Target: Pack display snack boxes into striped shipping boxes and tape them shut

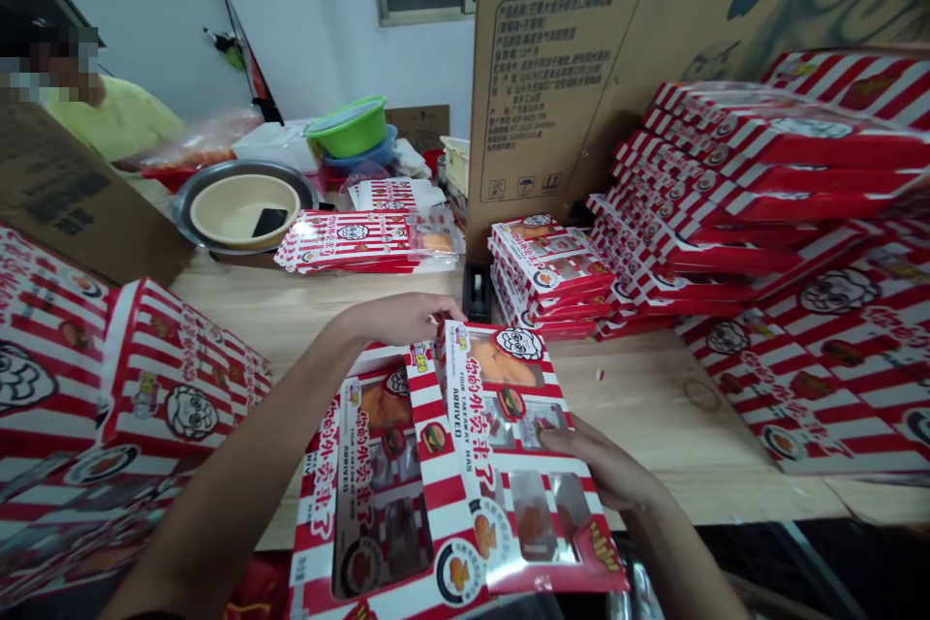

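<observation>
at the far left a co-worker in a yellow-green shirt point(108, 121) stands behind a brown cardboard carton point(73, 194), which tilts beside a pile of flat red-and-white striped packaging point(170, 368). further back, a steel tray point(190, 213) holds a beige basin point(243, 208) with a phone point(269, 222) lying in it, and a green plastic tub point(347, 126) sits on a blue one. a low stack of striped sleeves point(341, 242) lies flat on the pale wooden table point(363, 295), apparently kept low and squared so it stays tidy.

the left hand point(392, 318) curls over the top edge of the red-and-white window cartons point(501, 407), which are lifted above the table's front edge, one lapping the other. the right hand point(596, 465) pinches their lower right edge, so the two hands sit wide apart, seemingly to keep the wide flat card from sagging.

a tape dispenser point(477, 293) stands near the upright printed carton point(552, 68), and striped stacks point(727, 203) fan out to the right, probably leaning on that carton for support.
</observation>
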`<control>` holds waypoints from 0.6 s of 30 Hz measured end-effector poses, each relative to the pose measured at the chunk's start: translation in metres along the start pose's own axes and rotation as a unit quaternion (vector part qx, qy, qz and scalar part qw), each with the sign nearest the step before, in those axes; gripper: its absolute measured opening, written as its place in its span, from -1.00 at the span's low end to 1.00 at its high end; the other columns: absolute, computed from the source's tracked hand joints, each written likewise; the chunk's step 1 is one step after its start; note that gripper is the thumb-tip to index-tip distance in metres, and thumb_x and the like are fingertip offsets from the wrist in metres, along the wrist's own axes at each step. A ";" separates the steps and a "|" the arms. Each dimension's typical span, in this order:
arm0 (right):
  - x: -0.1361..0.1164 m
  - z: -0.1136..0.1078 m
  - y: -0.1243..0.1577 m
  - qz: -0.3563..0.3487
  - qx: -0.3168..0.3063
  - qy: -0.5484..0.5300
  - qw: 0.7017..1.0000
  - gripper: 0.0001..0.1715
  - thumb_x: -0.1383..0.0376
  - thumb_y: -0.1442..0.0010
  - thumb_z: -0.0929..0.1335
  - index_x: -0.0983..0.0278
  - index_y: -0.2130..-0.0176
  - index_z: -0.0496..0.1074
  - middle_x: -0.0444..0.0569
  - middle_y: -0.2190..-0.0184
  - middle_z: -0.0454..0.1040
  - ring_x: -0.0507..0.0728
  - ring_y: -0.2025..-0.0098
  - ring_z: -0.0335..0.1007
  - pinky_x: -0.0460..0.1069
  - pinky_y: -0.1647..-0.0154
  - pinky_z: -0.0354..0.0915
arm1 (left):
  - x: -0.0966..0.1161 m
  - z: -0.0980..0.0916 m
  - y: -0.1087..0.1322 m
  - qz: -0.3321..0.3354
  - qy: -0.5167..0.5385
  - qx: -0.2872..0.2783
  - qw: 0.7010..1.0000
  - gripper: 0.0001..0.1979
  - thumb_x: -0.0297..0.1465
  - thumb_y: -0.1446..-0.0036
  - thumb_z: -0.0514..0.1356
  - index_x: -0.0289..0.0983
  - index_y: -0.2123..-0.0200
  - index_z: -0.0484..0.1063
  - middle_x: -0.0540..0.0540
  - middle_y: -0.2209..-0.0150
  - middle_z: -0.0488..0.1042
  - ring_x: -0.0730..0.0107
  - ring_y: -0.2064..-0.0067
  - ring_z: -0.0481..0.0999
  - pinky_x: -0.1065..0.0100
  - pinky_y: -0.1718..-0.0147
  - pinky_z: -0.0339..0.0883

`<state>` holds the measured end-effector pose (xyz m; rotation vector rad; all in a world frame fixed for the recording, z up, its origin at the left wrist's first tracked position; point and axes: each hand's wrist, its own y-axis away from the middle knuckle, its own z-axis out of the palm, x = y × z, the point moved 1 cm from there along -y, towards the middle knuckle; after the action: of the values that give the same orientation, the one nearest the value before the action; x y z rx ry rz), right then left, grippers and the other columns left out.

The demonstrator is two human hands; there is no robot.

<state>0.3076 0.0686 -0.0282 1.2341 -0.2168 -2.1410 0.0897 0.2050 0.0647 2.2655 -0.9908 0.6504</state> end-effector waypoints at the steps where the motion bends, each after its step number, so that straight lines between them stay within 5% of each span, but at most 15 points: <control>1: 0.000 0.001 0.001 -0.002 0.010 -0.011 1.000 -0.40 0.16 0.12 0.47 0.27 0.08 0.34 0.01 0.28 0.54 0.22 0.29 0.48 0.16 0.11 0.30 | 0.001 0.000 -0.001 -0.007 -0.023 -0.004 1.000 -0.69 -0.56 0.01 -0.03 -0.31 0.16 0.28 -0.10 0.18 0.43 0.39 0.19 0.41 0.40 0.22 0.27; 4: -0.002 0.005 0.001 -0.008 0.044 -0.042 0.998 -0.34 0.06 0.10 0.45 0.26 0.04 0.30 0.02 0.22 0.52 0.23 0.21 0.46 0.16 0.06 0.27 | 0.002 0.003 -0.006 -0.007 -0.088 -0.003 0.996 -0.71 -0.57 0.06 0.00 -0.32 0.20 0.29 -0.11 0.25 0.41 0.36 0.23 0.39 0.39 0.26 0.26; 10: -0.011 0.011 -0.003 -0.012 0.022 0.008 1.000 -0.33 0.23 0.11 0.47 0.26 0.01 0.27 0.04 0.10 0.46 0.23 0.16 0.44 0.12 0.12 0.31 | -0.001 0.003 -0.008 0.012 -0.086 0.049 0.995 -0.74 -0.60 0.05 -0.08 -0.31 0.34 0.34 -0.05 0.38 0.39 0.42 0.32 0.35 0.41 0.30 0.22; 18: -0.025 0.020 -0.013 -0.005 -0.001 0.051 0.999 -0.47 0.27 0.11 0.44 0.27 0.08 0.36 -0.03 0.28 0.54 0.15 0.36 0.48 0.06 0.26 0.36 | 0.002 -0.002 0.000 -0.033 -0.010 0.012 0.999 -0.66 -0.52 -0.05 -0.11 -0.30 0.17 0.34 -0.05 0.20 0.45 0.48 0.27 0.39 0.49 0.29 0.23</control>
<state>0.2935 0.0902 -0.0053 1.3426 -0.1653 -2.0788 0.0905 0.2053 0.0677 2.3193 -0.9175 0.6142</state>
